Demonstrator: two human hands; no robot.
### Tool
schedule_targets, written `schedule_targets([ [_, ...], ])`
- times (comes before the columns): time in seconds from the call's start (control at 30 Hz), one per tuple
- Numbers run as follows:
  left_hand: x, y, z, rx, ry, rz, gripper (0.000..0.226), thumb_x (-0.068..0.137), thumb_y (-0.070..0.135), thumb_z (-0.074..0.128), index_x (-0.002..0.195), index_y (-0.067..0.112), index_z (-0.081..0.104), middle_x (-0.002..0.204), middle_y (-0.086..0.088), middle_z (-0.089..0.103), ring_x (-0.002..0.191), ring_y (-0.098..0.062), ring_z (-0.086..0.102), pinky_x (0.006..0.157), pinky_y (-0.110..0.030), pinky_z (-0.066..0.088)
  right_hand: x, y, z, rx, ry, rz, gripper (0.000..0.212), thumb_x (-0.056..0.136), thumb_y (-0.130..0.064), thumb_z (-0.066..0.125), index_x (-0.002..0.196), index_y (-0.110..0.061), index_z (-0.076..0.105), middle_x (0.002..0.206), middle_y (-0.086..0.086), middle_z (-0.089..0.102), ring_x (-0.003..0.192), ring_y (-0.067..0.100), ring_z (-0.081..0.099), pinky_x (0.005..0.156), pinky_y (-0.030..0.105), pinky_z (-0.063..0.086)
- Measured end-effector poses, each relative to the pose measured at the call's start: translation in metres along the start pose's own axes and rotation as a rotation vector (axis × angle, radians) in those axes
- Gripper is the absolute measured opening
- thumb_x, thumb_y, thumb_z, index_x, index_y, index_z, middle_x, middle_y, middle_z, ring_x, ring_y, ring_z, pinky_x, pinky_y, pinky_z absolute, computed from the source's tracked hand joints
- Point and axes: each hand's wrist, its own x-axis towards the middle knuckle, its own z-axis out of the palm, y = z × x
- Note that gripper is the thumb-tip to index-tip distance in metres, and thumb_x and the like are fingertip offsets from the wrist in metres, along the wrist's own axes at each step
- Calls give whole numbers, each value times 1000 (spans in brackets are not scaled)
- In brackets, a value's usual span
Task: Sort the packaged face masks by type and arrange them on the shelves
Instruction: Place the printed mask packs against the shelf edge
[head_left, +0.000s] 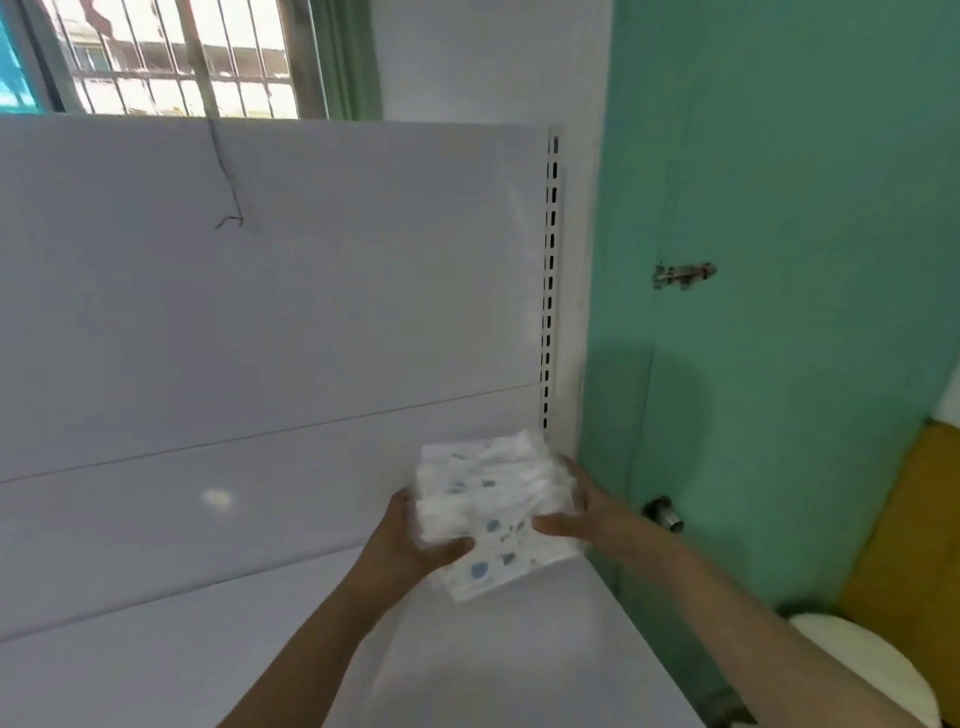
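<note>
A stack of packaged face masks (493, 506), white wrappers with blue dots, is held between both hands at the right end of the white shelf (260, 649). My left hand (415, 535) grips the stack's left side with the thumb laid over the top. My right hand (587, 512) grips the right side, thumb across the top pack. The stack is blurred and tilted; whether it touches the shelf I cannot tell.
The shelf's white back panel (260, 312) rises behind, with a slotted upright (550, 280) at its right edge. A green door (779, 260) with a latch stands to the right, a white stool (857, 660) below it. A barred window (171, 57) sits above.
</note>
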Motion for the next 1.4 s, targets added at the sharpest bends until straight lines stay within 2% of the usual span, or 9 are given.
schedule_targets([
  [0.13, 12, -17, 28, -6, 29, -5, 90, 57, 50, 93, 133, 36, 46, 125, 12, 67, 114, -4, 65, 100, -29, 52, 26, 25, 13, -75, 101, 75, 146, 41, -77, 81, 155, -35, 0, 163, -1, 15, 144, 25, 29, 111, 43, 39],
  [0.27, 13, -15, 49, 16, 170, 13, 81, 57, 38, 92, 122, 45, 43, 119, 29, 58, 107, 4, 61, 91, -15, 45, 46, 41, 20, 43, 263, -1, 123, 56, -75, 73, 155, -34, 13, 159, -6, 26, 144, 21, 31, 116, 43, 32],
  [0.37, 16, -15, 52, -7, 237, 0, 70, 63, 19, 94, 112, 39, 48, 116, 18, 62, 99, 16, 61, 74, -3, 47, 57, 41, 16, 126, 296, -39, 118, 51, -77, 75, 149, -30, 31, 149, -8, 42, 135, 18, 44, 113, 44, 38],
  [0.5, 22, -23, 54, -45, 310, -61, 84, 58, 55, 92, 123, 39, 42, 129, 10, 58, 114, 0, 61, 99, -26, 52, 69, 40, 4, 197, 308, -111, 73, 73, -59, 64, 137, -31, 40, 136, -9, 45, 124, 14, 45, 99, 30, 40],
  [0.6, 29, -12, 59, -302, 364, -171, 63, 70, 69, 76, 119, 38, 49, 123, 5, 66, 107, -9, 67, 98, -36, 53, 76, 41, 0, 195, 329, -122, 65, 74, -63, 53, 131, -33, 46, 132, -10, 51, 123, 15, 48, 89, 25, 38],
  [0.77, 46, 11, 68, -298, 523, -143, 33, 100, 45, 50, 103, 17, 66, 94, 6, 72, 72, 11, 65, 58, -4, 44, 89, 35, 2, 129, 334, -119, 76, 66, -84, 55, 124, -34, 54, 126, -8, 55, 114, 13, 53, 102, 39, 43],
  [1.03, 60, 24, 55, -239, 644, -100, 78, 78, 79, 53, 90, 4, 70, 85, -17, 73, 84, -35, 70, 83, -49, 56, 84, 22, -5, 208, 280, -244, 41, 74, -65, 63, 87, -26, 65, 82, -11, 66, 80, 9, 61, 76, 22, 46],
  [1.2, 64, 19, 49, -129, 559, -69, 8, 95, 28, 66, 95, 26, 74, 93, 3, 75, 92, -25, 70, 88, -40, 57, 95, 23, -16, 218, 224, -247, 9, 90, -27, 67, 96, -32, 71, 95, -11, 71, 90, -3, 64, 87, 19, 51],
  [1.4, 62, 24, 52, -117, 525, -60, 21, 90, 45, 68, 98, 26, 71, 88, 7, 76, 85, -8, 71, 81, -27, 55, 96, 19, -15, 223, 212, -300, 28, 76, -39, 73, 100, -26, 73, 103, -13, 71, 101, 8, 65, 91, 24, 53],
])
